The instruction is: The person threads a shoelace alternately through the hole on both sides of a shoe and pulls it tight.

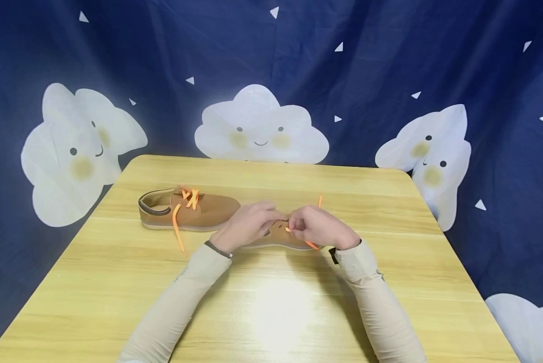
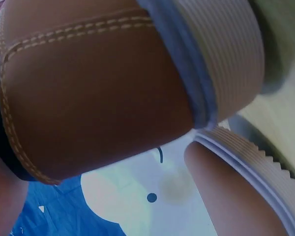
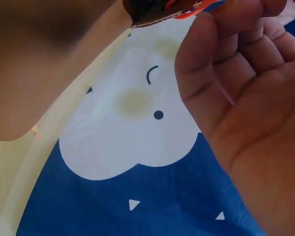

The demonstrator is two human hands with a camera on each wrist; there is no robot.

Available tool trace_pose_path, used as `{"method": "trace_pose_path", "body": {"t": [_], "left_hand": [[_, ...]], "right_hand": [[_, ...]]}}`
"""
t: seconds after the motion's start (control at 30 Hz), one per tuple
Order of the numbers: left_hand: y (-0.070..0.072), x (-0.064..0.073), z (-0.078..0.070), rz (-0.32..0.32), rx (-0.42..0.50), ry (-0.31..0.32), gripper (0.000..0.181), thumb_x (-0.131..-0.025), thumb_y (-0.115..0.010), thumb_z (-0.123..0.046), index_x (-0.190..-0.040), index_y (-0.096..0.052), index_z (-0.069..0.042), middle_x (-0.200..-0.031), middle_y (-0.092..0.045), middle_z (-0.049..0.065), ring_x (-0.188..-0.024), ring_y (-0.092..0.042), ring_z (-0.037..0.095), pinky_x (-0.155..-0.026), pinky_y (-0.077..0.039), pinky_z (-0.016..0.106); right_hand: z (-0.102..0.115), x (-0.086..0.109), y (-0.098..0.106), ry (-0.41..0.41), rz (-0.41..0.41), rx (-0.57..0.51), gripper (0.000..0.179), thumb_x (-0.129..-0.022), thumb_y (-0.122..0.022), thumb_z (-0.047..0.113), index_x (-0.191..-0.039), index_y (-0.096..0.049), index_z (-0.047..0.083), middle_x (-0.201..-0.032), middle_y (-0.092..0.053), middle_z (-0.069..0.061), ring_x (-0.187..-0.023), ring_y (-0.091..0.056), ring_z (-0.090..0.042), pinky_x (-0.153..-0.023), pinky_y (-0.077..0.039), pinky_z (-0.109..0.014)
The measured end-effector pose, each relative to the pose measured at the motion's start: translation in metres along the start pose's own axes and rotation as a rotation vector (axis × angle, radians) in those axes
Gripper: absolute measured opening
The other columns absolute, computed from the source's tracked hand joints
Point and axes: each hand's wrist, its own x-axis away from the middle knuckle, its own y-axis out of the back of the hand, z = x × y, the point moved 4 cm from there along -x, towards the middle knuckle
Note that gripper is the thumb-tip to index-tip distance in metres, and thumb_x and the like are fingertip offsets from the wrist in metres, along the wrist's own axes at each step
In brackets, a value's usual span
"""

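Note:
A brown shoe [image 1: 278, 238] with a pale sole lies on the table under both hands, its toe to the right. Its heel [image 2: 98, 93] fills most of the left wrist view. My left hand [image 1: 246, 225] holds the shoe around its opening; those fingertips are partly hidden. At the eyelets, my right hand [image 1: 319, 227] pinches an orange shoelace [image 3: 199, 9] between thumb and forefinger. One lace end [image 1: 311, 245] hangs over the near side of the shoe, and another sticks up behind the right hand.
A second brown shoe [image 1: 217, 209], with orange laces [image 1: 192, 199] crossed at its eyelets, stands just left and behind. One of its lace ends trails onto the wooden table [image 1: 117, 302]. Behind the table hangs a dark blue curtain [image 1: 366, 101] with white clouds.

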Motion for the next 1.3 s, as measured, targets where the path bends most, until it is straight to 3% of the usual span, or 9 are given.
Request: {"method": "trace_pose_path", "body": {"t": [0.13, 0.27, 0.43, 0.6, 0.77, 0.9, 1.07, 1.2, 1.3], "left_hand": [[0.0, 0.0, 0.0, -0.003, 0.002, -0.015, 0.026, -0.099, -0.065, -0.007, -0.117, -0.078, -0.02, -0.075, -0.049, -0.006, -0.062, -0.039, 0.004, -0.051, -0.032, 0.015], [0.0, -0.001, -0.001, 0.052, 0.004, -0.011, 0.029, -0.1, -0.063, -0.006, -0.119, -0.078, -0.022, -0.076, -0.051, -0.007, -0.063, -0.041, 0.003, -0.051, -0.032, 0.015], [0.0, -0.001, 0.0, 0.096, 0.032, 0.02, 0.018, -0.104, -0.061, -0.014, -0.115, -0.076, -0.015, -0.088, -0.065, -0.004, -0.071, -0.054, 0.005, -0.06, -0.045, 0.016], [0.004, -0.002, 0.0, 0.073, 0.036, 0.018, 0.012, -0.103, -0.063, -0.016, -0.11, -0.072, -0.013, -0.1, -0.071, -0.002, -0.081, -0.063, 0.008, -0.069, -0.054, 0.02], [0.007, -0.002, 0.001, 0.043, -0.007, 0.003, 0.011, -0.102, -0.064, -0.019, -0.109, -0.071, -0.014, -0.102, -0.069, -0.003, -0.085, -0.063, 0.009, -0.069, -0.053, 0.021], [0.008, -0.001, 0.002, 0.014, -0.021, -0.006, 0.011, -0.103, -0.064, -0.02, -0.108, -0.071, -0.015, -0.101, -0.069, -0.003, -0.084, -0.064, 0.009, -0.069, -0.054, 0.022], [0.011, 0.0, 0.006, -0.067, -0.046, 0.028, 0.007, -0.101, -0.066, -0.021, -0.104, -0.07, -0.017, -0.099, -0.068, -0.005, -0.085, -0.063, 0.011, -0.069, -0.054, 0.024], [0.009, 0.001, 0.01, -0.083, -0.042, 0.062, 0.006, -0.1, -0.068, -0.02, -0.102, -0.07, -0.015, -0.1, -0.066, -0.002, -0.088, -0.062, 0.014, -0.071, -0.053, 0.026], [0.008, 0.002, 0.01, -0.069, -0.007, 0.09, 0.013, -0.102, -0.065, -0.023, -0.109, -0.069, -0.012, -0.109, -0.066, 0.002, -0.098, -0.063, 0.019, -0.081, -0.055, 0.031]], "right_hand": [[0.001, 0.0, 0.0, -0.003, -0.016, 0.022, 0.006, -0.094, -0.071, 0.005, -0.096, -0.074, 0.009, -0.072, -0.064, 0.003, -0.05, -0.049, -0.005, -0.07, -0.052, -0.027], [0.0, -0.001, 0.0, -0.008, -0.021, 0.033, 0.006, -0.093, -0.072, 0.005, -0.095, -0.074, 0.011, -0.077, -0.067, 0.003, -0.056, -0.052, -0.006, -0.072, -0.053, -0.028], [0.0, 0.0, 0.0, -0.009, -0.029, 0.046, 0.007, -0.092, -0.072, 0.005, -0.093, -0.074, 0.011, -0.078, -0.067, 0.003, -0.058, -0.054, -0.006, -0.072, -0.053, -0.028], [-0.005, 0.005, 0.006, -0.023, -0.056, 0.018, 0.005, -0.093, -0.074, 0.01, -0.095, -0.072, 0.014, -0.083, -0.069, 0.003, -0.066, -0.06, -0.012, -0.072, -0.053, -0.032], [-0.027, 0.017, 0.018, -0.109, -0.09, 0.071, 0.044, -0.084, -0.083, 0.009, -0.124, -0.066, 0.002, -0.118, -0.07, -0.015, -0.108, -0.065, -0.031, -0.094, -0.055, -0.046], [-0.044, 0.023, 0.018, -0.2, 0.02, 0.129, 0.062, -0.078, -0.088, 0.005, -0.133, -0.062, -0.004, -0.129, -0.068, -0.018, -0.113, -0.064, -0.03, -0.098, -0.054, -0.045], [-0.047, 0.021, 0.017, -0.236, 0.049, 0.145, 0.052, -0.076, -0.089, 0.004, -0.124, -0.07, 0.001, -0.114, -0.072, -0.011, -0.095, -0.064, -0.021, -0.088, -0.055, -0.038], [-0.043, 0.019, 0.017, -0.21, 0.063, 0.133, 0.025, -0.075, -0.086, 0.0, -0.096, -0.072, 0.004, -0.088, -0.067, -0.007, -0.079, -0.057, -0.017, -0.076, -0.05, -0.032], [-0.035, 0.02, 0.017, -0.152, 0.044, 0.097, 0.017, -0.079, -0.084, 0.003, -0.082, -0.069, 0.009, -0.079, -0.061, -0.004, -0.073, -0.052, -0.014, -0.07, -0.045, -0.029]]}}
